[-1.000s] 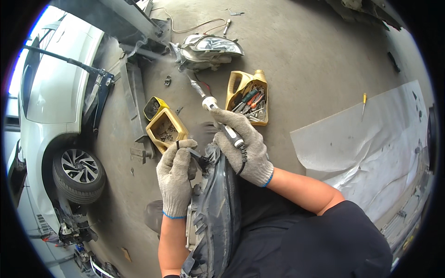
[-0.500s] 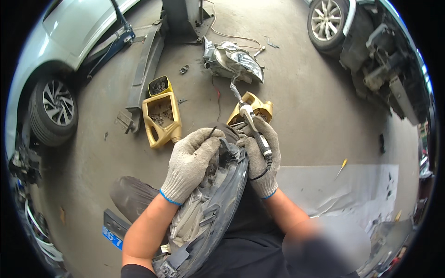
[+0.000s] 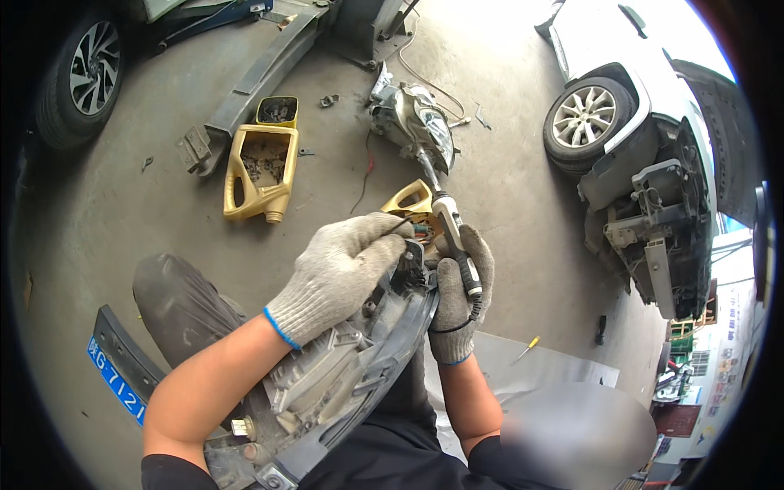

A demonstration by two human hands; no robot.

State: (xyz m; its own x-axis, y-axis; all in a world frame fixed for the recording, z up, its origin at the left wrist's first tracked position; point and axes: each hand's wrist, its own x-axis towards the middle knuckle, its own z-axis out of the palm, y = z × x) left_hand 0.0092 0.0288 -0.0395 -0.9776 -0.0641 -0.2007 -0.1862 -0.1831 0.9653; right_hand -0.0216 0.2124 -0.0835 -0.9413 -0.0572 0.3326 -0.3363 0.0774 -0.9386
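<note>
A dusty headlight assembly (image 3: pixel 327 367), grey and black, lies tilted across my lap with its back side up. My gloved left hand (image 3: pixel 347 261) is at its far end, thumb and fingers pinching a thin black strip (image 3: pixel 398 225). My gloved right hand (image 3: pixel 463 286) is closed around a soldering iron (image 3: pixel 454 237) with a white and black handle and a metal shaft. The iron's shaft points away from me, toward another headlight on the floor. Its black cord (image 3: pixel 452 329) loops past my right wrist.
Cut-open yellow jugs (image 3: pixel 282 206) holding small parts stand on the floor. Beyond them lies the other headlight (image 3: pixel 429 122). A blue license plate (image 3: pixel 118 380) is at left, a yellow-handled screwdriver (image 3: pixel 527 348) at right. Cars stand on both sides; the right one (image 3: pixel 653 196) has its front stripped.
My view has swung to the right, showing more of the right-hand car. Both hands keep their grips, and the iron still points away.
</note>
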